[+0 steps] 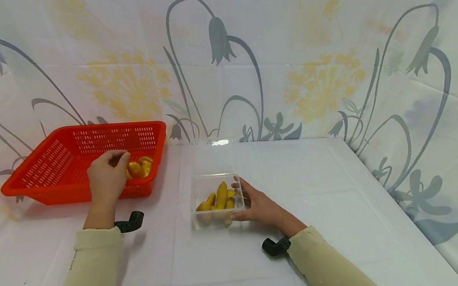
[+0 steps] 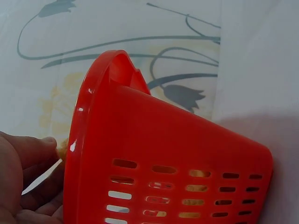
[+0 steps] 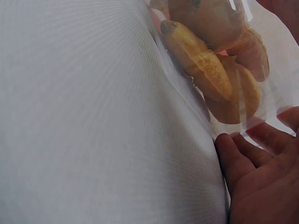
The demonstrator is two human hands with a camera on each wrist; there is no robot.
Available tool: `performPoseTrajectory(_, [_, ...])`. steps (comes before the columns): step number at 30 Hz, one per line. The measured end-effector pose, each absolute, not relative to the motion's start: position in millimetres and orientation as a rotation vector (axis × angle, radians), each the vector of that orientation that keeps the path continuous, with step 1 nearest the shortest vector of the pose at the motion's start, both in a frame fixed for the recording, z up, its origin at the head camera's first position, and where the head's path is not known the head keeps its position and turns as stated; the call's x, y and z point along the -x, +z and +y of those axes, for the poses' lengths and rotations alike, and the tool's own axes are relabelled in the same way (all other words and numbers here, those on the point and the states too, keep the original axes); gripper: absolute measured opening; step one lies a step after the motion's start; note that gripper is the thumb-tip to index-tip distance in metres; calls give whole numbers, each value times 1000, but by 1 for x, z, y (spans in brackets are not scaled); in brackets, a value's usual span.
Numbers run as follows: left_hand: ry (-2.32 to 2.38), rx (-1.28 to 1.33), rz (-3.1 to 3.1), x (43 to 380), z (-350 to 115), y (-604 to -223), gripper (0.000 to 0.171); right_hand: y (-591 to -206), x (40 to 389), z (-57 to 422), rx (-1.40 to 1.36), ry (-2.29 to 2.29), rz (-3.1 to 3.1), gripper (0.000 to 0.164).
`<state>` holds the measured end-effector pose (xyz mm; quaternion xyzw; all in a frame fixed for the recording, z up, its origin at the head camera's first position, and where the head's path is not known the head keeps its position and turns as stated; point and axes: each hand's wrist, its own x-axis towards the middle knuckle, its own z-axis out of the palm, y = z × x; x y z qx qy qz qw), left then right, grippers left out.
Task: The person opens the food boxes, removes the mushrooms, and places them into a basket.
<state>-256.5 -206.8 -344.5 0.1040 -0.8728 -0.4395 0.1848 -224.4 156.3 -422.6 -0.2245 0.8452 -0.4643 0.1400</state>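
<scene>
My left hand (image 1: 108,176) reaches over the near rim of the red plastic basket (image 1: 50,192), thumb and fingers brought together. In the left wrist view, a bit of a yellow small banana (image 2: 61,149) shows at the fingertips beside the rim; most of it is hidden. Low in the basket, more yellow small bananas (image 1: 139,168) lie in the near right corner. My right hand (image 1: 260,205) holds the right side of a clear plastic box (image 1: 194,188), thumb in front and fingers behind. Inside the box are several small bananas (image 3: 201,65), seen through its wall.
The box's clear lid (image 1: 213,156) stands raised behind it. A white cloth (image 1: 323,198) covers the table, and a flower-printed cloth (image 1: 267,64) rises at the back. Black cameras are strapped to both wrists. The basket stands at the back left.
</scene>
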Motion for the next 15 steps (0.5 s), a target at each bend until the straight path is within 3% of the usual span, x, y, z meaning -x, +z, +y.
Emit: performPoseTrajectory(15, [-1234,-292,-2454,252,-203,-337,46,-435,230,160,646,-1361,2475,109])
